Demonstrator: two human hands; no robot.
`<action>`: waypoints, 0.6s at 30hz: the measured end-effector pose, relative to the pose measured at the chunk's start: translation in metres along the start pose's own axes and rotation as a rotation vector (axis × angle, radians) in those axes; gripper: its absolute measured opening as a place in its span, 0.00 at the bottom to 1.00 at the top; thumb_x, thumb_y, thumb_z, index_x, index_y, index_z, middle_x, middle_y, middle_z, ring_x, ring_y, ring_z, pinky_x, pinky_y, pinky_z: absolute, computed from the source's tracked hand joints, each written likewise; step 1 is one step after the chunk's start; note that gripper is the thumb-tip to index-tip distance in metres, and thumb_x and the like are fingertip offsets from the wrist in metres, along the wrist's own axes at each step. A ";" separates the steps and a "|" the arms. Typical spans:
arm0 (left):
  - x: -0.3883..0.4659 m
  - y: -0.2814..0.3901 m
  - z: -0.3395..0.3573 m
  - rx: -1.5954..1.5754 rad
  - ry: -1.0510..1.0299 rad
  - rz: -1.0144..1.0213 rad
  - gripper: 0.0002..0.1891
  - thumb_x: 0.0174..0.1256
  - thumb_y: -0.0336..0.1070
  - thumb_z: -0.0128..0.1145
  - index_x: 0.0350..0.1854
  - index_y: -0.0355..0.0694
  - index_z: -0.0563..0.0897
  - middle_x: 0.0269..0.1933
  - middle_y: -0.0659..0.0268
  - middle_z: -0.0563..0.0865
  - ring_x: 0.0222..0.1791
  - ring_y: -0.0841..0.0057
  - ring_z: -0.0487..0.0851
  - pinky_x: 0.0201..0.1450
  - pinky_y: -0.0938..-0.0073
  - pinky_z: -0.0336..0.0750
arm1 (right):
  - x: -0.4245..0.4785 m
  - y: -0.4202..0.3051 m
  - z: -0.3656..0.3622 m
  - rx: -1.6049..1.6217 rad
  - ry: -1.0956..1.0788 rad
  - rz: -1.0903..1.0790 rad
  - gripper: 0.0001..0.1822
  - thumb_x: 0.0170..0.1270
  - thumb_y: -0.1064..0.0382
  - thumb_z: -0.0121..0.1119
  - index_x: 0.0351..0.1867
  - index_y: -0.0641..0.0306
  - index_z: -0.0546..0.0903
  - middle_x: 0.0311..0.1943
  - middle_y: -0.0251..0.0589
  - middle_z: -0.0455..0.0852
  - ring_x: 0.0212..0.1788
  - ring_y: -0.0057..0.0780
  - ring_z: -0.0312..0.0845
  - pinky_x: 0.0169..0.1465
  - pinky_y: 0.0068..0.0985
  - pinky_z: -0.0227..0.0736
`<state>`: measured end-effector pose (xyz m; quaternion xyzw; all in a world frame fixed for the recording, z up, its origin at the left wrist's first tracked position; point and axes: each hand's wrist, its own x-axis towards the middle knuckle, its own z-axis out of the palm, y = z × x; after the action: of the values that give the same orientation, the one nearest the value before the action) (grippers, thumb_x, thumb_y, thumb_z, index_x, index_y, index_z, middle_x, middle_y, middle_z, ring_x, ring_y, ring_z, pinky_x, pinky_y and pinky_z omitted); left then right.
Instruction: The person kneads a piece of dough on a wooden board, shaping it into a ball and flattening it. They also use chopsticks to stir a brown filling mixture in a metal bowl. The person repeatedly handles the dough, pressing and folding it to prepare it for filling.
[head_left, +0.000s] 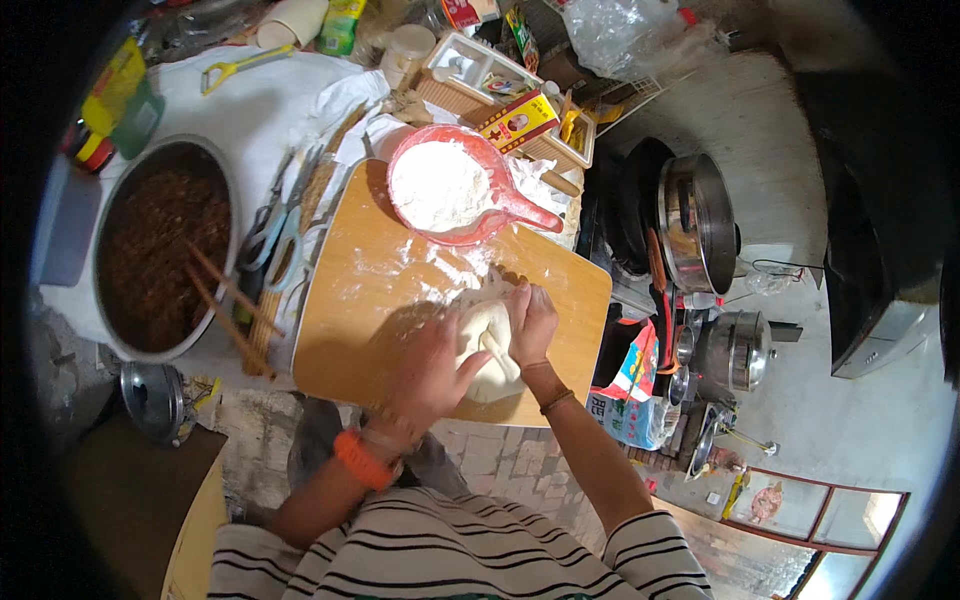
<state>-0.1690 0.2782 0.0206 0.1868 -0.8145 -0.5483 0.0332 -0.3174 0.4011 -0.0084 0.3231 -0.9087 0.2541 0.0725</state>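
A pale lump of dough (487, 375) lies on a floured wooden board (352, 315), with a fold running across its top. Curled fingers of my right hand (534, 322) press against the dough's right side. My left hand (427, 371) is blurred at the left side of the dough, its thumb over the edge and its fingers apart; whether it touches the dough is hard to tell. At the back of the board sits a red plastic ladle (499, 202) filled with white flour (439, 184), its handle pointing right. Loose flour is scattered between the ladle and the dough.
Left of the board stands a large bowl of brown filling (161, 255) with wooden chopsticks (232, 307) across its rim. Blue-handled scissors (285, 247) lie between them. Behind are a divided basket (480, 67) and a yellow peeler (244, 69). Pots (697, 225) stand at right.
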 end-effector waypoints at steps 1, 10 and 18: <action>0.014 0.009 -0.005 0.100 -0.060 0.026 0.28 0.61 0.44 0.62 0.58 0.31 0.72 0.51 0.48 0.79 0.53 0.55 0.78 0.57 0.58 0.72 | 0.003 0.003 -0.001 -0.024 -0.005 0.036 0.19 0.75 0.61 0.42 0.26 0.69 0.75 0.26 0.55 0.76 0.29 0.53 0.73 0.35 0.37 0.69; 0.023 0.021 0.009 0.239 0.069 0.596 0.08 0.57 0.33 0.59 0.37 0.39 0.77 0.40 0.61 0.74 0.44 0.62 0.76 0.45 0.59 0.72 | 0.014 -0.039 -0.076 0.449 -0.260 0.516 0.32 0.74 0.42 0.47 0.26 0.74 0.82 0.23 0.39 0.84 0.26 0.22 0.74 0.32 0.26 0.71; -0.010 -0.006 0.012 -0.322 0.312 0.230 0.26 0.56 0.33 0.58 0.59 0.34 0.72 0.52 0.50 0.75 0.53 0.53 0.73 0.59 0.55 0.67 | -0.022 -0.010 -0.014 0.116 0.027 -0.089 0.16 0.72 0.64 0.40 0.28 0.65 0.77 0.26 0.47 0.78 0.29 0.49 0.73 0.35 0.39 0.68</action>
<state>-0.1608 0.2900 0.0121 0.1676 -0.7175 -0.6282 0.2499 -0.2944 0.4135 0.0018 0.3633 -0.8763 0.3070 0.0771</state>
